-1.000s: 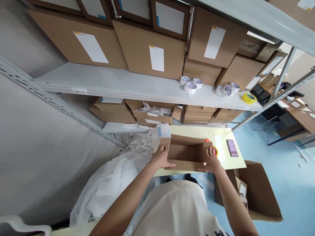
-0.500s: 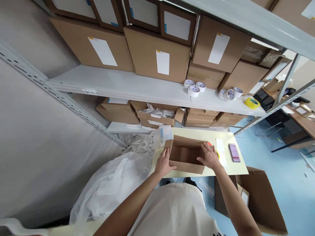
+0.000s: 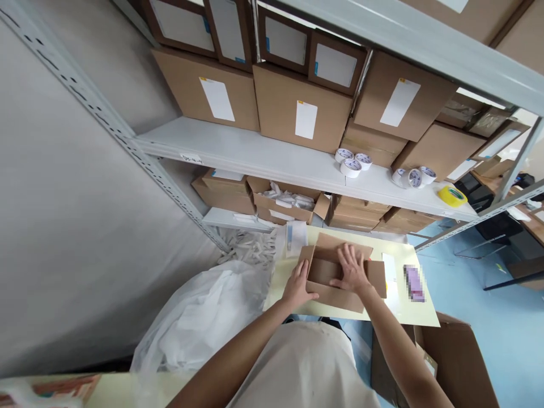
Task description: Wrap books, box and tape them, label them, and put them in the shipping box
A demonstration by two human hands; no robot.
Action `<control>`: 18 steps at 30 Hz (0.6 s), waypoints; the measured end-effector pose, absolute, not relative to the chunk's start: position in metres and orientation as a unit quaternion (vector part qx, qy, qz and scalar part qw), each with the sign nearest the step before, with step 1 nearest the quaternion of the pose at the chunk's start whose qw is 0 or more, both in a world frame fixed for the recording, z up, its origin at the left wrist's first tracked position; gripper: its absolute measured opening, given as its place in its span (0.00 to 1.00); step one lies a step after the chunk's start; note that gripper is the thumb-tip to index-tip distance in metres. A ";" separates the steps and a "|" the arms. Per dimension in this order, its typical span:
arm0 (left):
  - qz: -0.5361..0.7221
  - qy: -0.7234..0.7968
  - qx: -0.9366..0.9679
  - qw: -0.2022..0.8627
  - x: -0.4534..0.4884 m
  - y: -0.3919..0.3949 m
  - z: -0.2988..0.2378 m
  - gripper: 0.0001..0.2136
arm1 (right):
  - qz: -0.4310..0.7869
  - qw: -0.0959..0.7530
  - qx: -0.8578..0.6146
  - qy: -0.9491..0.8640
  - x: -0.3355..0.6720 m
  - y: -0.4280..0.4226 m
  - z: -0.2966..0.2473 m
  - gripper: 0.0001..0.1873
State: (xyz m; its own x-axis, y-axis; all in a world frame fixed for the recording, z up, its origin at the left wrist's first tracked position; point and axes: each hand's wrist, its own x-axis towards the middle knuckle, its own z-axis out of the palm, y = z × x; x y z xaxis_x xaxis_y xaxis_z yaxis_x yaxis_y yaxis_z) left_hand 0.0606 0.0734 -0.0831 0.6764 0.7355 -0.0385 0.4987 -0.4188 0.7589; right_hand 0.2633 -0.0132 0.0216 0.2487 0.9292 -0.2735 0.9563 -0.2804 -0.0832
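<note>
A small open cardboard box (image 3: 335, 297) sits on a pale yellow table (image 3: 408, 314) in front of me, its flaps spread outward. My left hand (image 3: 297, 286) grips the box's near left corner. My right hand (image 3: 351, 267) lies flat with fingers spread, pressing down inside the box toward its right side. A white paper strip (image 3: 390, 272) and a purple object (image 3: 413, 281) lie on the table just right of the box.
White shelving holds labelled cartons (image 3: 297, 105), several white tape rolls (image 3: 352, 162) and a yellow tape roll (image 3: 452, 194). A white plastic bag (image 3: 204, 323) bulges at my left. An open carton (image 3: 457, 362) stands on the blue floor at the right.
My right hand moved from the box's right flap to inside the box, now pressing flat. The box flaps have spread outward. The camera view shifted left.
</note>
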 end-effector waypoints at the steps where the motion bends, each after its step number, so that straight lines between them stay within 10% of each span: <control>1: 0.160 0.361 0.828 0.397 0.060 0.073 -0.084 0.56 | -0.158 0.049 0.754 0.635 0.250 -0.010 0.023 0.59; 13: 0.249 0.465 0.707 0.471 0.037 0.124 -0.095 0.17 | -0.294 0.026 0.666 0.685 0.198 0.010 -0.002 0.60; 18: 0.162 0.650 0.620 0.408 0.045 0.175 -0.124 0.36 | -0.307 0.016 0.661 0.685 0.200 0.007 -0.007 0.58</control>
